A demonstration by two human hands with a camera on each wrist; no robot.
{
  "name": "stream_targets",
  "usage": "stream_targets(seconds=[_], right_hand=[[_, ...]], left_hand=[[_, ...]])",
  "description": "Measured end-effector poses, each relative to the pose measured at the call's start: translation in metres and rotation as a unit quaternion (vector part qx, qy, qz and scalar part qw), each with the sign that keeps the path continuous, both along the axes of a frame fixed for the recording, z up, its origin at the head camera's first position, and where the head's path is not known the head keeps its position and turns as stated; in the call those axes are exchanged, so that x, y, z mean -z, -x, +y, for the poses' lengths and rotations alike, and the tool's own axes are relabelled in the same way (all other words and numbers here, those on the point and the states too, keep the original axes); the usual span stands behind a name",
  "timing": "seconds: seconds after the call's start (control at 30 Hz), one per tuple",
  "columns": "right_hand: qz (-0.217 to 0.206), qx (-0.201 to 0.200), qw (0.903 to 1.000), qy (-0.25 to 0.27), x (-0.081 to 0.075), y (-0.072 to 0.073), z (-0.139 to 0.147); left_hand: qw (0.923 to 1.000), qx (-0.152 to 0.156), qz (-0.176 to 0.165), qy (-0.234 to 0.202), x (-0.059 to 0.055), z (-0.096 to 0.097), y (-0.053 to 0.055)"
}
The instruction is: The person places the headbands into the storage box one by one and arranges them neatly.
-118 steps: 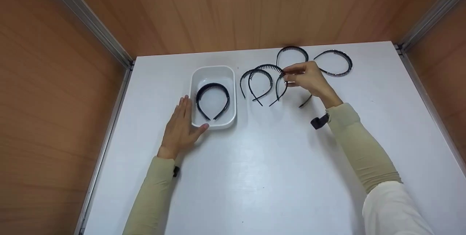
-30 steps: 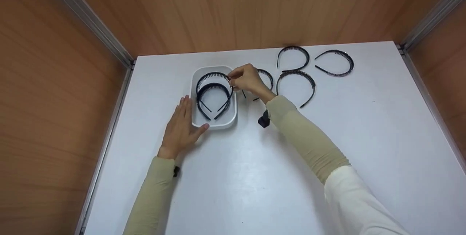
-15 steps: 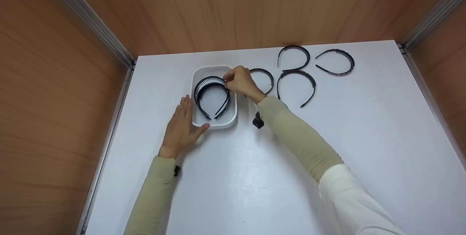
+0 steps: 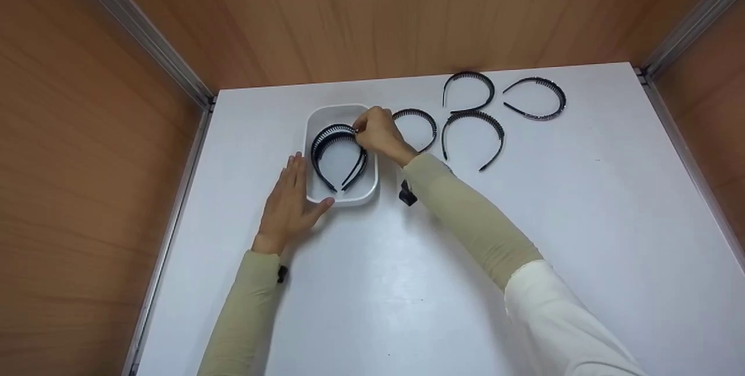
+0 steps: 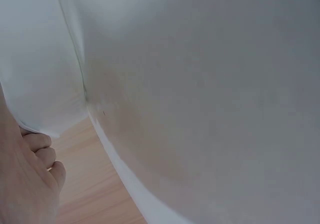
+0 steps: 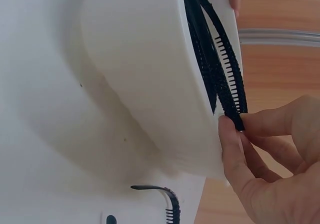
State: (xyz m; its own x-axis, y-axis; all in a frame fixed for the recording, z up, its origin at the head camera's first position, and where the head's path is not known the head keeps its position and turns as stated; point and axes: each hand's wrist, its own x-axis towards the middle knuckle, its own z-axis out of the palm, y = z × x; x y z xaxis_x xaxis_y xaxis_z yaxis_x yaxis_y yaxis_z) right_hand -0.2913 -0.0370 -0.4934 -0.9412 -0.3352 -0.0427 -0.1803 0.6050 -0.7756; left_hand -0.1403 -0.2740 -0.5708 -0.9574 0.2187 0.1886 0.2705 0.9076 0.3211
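My left hand (image 4: pixel 286 201) lies along the left side of a white plastic tub (image 4: pixel 375 175), fingers straight and thumb at its near corner. In the left wrist view that hand (image 5: pixel 30 174) shows at the tub's edge. Over the tub's right rim, my right hand (image 4: pixel 381 134) pinches a black toothed headband (image 6: pixel 223 29) between thumb and fingers. Its arch overlaps the dark headbands (image 4: pixel 316 166) lying in the tub, ends toward me. How many lie there is hidden by the overlap.
Right of the tub, a headband (image 4: pixel 435 126) lies partly behind my right hand. Farther right are another headband (image 4: pixel 502 134), one at the back (image 4: pixel 493 88) and a glittery one (image 4: pixel 563 99). Wood-grain panels (image 4: pixel 372 15) border the white table (image 4: pixel 407 283).
My right hand has carried one headband leftward from the group on the table into the tub, then lowered it toward the headbands inside. The left hand has stayed in place.
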Motion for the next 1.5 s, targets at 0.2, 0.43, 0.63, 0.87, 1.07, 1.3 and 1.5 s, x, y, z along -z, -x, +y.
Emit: stream_targets(seconds=[0.2,0.43,0.63,0.87,1.07,1.3,1.5], right_hand=[[0.005,-0.006,0.9998,-0.016,0.001,-0.0015,-0.0048],[0.002,-0.011,0.9997,-0.023,0.0017,-0.0023,-0.0078],[-0.009,-0.008,0.9993,-0.037,0.0016,-0.0038,-0.0092],[-0.01,-0.01,0.9991,-0.04,0.001,-0.0041,-0.0087],[-0.01,-0.013,0.9986,-0.051,-0.0014,-0.0045,-0.0082],[-0.007,-0.016,0.9982,-0.058,-0.0032,-0.0048,-0.0087],[0.002,-0.014,0.9982,-0.059,-0.0041,-0.006,-0.008]], left_hand=[[0.9998,-0.005,-0.015,0.008,-0.0011,0.0002,-0.0012],[0.9999,-0.009,-0.014,0.005,0.0,-0.0012,-0.0018],[0.9998,-0.008,-0.019,-0.006,0.0003,-0.0009,-0.003],[0.9999,-0.004,-0.012,-0.005,0.0002,-0.0007,-0.0025],[1.0,0.0,0.004,-0.009,-0.0006,0.0004,-0.0014],[0.9999,0.0,0.009,-0.014,0.0006,0.0002,-0.0005],[0.9997,0.002,0.014,-0.019,0.0008,0.0,-0.0002]])
